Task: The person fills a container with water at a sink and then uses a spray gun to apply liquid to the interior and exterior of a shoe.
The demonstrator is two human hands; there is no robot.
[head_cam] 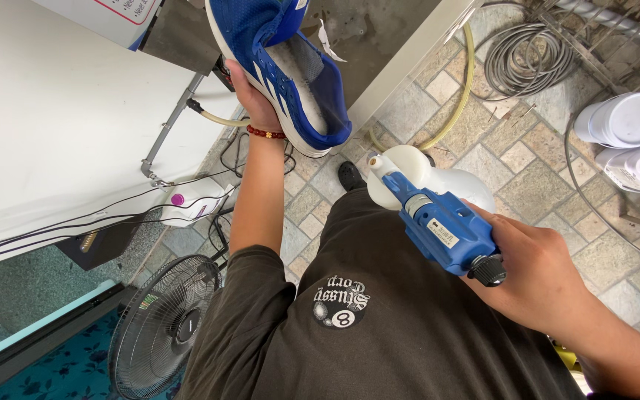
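My left hand [250, 95] is raised and grips a blue sports shoe [284, 63] with white stripes and a white sole; its opening faces the camera and the insole shows. A red bead bracelet sits on that wrist. Lower right, my right hand [538, 267] holds a blue electric sprayer [446, 226] with a white tank [427, 174] and a black knob. The sprayer's nozzle end points up toward the shoe's heel, a short gap apart.
A white table top [53, 126] with cables fills the left. Below it stand a floor fan [164, 326] and a white bottle [190, 204] with a purple cap. On the stone-tiled floor lie a yellow hose [459, 104], coiled grey cable [516, 59] and white tubs [631, 122].
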